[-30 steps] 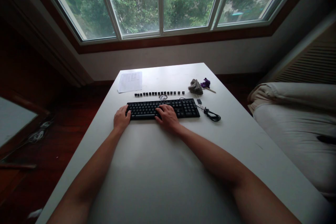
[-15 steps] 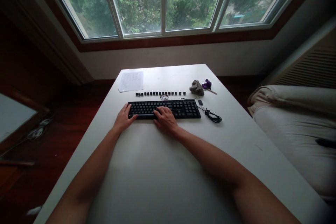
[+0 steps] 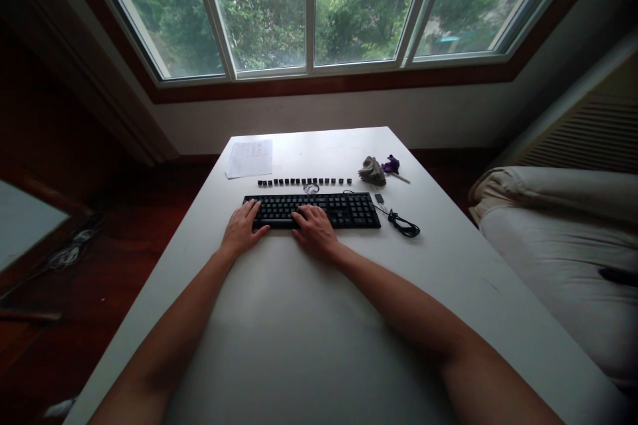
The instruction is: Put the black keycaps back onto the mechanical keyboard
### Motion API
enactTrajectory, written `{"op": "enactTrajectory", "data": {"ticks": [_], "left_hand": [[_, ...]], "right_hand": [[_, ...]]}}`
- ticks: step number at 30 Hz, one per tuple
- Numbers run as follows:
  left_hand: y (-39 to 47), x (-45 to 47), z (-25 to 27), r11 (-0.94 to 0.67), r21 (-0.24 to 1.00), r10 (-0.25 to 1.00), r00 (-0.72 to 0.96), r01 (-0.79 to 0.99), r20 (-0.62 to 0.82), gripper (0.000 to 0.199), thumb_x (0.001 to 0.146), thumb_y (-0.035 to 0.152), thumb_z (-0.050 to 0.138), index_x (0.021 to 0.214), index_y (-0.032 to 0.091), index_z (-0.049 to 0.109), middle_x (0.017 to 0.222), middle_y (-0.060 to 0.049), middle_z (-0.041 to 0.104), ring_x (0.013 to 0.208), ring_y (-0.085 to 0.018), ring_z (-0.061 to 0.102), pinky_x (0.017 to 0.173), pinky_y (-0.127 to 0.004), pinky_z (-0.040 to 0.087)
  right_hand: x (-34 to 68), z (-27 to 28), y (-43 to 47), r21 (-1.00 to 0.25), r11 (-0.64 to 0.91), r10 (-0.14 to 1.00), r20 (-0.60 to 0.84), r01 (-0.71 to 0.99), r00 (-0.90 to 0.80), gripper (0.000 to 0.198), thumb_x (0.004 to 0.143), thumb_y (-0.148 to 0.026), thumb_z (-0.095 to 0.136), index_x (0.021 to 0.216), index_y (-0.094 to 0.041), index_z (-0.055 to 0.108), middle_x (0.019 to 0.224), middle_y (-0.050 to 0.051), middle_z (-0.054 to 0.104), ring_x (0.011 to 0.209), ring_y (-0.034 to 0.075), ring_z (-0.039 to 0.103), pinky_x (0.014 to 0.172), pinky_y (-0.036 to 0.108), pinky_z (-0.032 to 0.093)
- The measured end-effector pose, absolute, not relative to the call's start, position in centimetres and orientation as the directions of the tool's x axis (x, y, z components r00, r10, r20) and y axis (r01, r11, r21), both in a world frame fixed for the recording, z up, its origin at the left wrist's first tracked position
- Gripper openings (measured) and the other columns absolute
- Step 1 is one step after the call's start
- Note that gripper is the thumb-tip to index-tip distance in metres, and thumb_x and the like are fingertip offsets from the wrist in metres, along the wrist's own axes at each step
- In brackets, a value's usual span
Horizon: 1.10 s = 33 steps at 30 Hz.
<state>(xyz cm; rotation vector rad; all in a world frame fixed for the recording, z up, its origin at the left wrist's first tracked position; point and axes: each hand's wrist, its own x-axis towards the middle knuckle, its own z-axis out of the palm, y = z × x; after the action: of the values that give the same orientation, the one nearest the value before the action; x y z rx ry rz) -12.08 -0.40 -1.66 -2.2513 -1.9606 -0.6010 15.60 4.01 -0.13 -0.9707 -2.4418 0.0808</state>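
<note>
A black keyboard (image 3: 355, 211) lies across the white table (image 3: 279, 319) in front of me. My left hand (image 3: 242, 226) rests over its left end, fingers spread on the keys and thumb along the front edge. On the middle of the keyboard lies my right hand (image 3: 314, 226), fingers apart and curved over the keys. Neither hand holds anything. Behind the keyboard runs a row of several loose black keycaps (image 3: 285, 181). A small ring-shaped wire tool (image 3: 312, 189) sits between that row and the keyboard.
Right of the keyboard are a coiled black cable (image 3: 405, 225) and its dark connector (image 3: 379, 199). Farther back lie a grey cloth (image 3: 372, 171) and a purple cloth (image 3: 391, 164) by a thin stick. Printed paper (image 3: 250, 158) lies back left. A covered sofa (image 3: 543, 239) stands right.
My left hand has shifted right, from the keyboard's left edge onto its keys. My right hand stays about where it was. The view has tilted slightly.
</note>
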Motion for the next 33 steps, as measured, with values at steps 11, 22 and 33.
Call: {"op": "enactTrajectory", "data": {"ticks": [11, 22, 33], "left_hand": [[-0.3, -11.7, -1.8, -0.128, 0.222, 0.912, 0.026, 0.967, 0.410, 0.072, 0.093, 0.056, 0.057, 0.154, 0.021, 0.040, 0.161, -0.016, 0.038, 0.149, -0.036, 0.033, 0.124, -0.057, 0.022], [0.5, -12.5, -0.8, -0.133, 0.212, 0.914, 0.037, 0.968, 0.405, 0.064, 0.098, 0.058, 0.046, 0.151, 0.020, 0.046, 0.149, -0.015, 0.050, 0.139, -0.034, 0.043, 0.122, -0.052, 0.027], [0.4, -12.4, -0.7, -0.164, 0.232, 0.903, 0.052, 0.959, 0.426, 0.069, 0.099, 0.056, 0.046, 0.157, 0.021, 0.036, 0.153, -0.015, 0.046, 0.141, -0.033, 0.041, 0.123, -0.052, 0.024]], "right_hand": [[15.5, -0.5, 4.1, -0.208, 0.754, 0.638, 0.462, 0.624, -0.617, 0.045, 0.091, -0.036, 0.066, 0.134, -0.020, 0.061, 0.140, 0.016, 0.055, 0.132, 0.033, 0.045, 0.114, 0.051, 0.032], [15.4, -0.3, 3.9, -0.203, 0.751, 0.641, 0.456, 0.629, -0.617, 0.046, 0.091, -0.035, 0.067, 0.135, -0.020, 0.061, 0.140, 0.016, 0.056, 0.131, 0.033, 0.045, 0.113, 0.051, 0.034], [15.4, -0.2, 3.8, -0.211, 0.750, 0.643, 0.450, 0.626, -0.619, 0.047, 0.091, -0.035, 0.067, 0.135, -0.020, 0.061, 0.141, 0.016, 0.055, 0.132, 0.033, 0.045, 0.112, 0.051, 0.034]]}}
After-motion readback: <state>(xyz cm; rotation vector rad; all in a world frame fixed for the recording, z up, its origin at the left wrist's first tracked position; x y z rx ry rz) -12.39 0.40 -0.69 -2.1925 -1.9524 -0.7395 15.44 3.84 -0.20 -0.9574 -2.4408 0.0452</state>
